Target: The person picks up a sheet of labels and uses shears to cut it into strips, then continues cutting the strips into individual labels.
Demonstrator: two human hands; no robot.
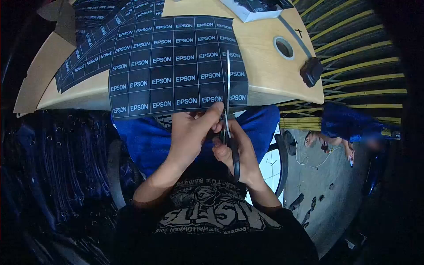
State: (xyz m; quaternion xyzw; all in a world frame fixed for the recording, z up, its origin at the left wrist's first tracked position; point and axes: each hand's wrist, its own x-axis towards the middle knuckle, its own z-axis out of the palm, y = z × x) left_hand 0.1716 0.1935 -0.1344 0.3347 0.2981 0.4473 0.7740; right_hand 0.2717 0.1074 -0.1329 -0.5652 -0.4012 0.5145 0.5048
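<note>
Across the near edge of the wooden table (279,84), spread with its near margin overhanging: black EPSON-printed sheet (173,67). Pinches that margin with left hand (193,130), thumb on top. Grips scissors (228,121) by the dark handle (236,165) in right hand (244,152); lays one bright blade (228,79) along the sheet's rightmost column. Cannot make out the lower one. To the left, further printed sheets (90,55); at the table's right corner, dark lumpy object (311,71).

"EPSON" rptd on blk sheets (174,68); "MISFITS", "HALLOWEEN" on tee (207,243).
</note>
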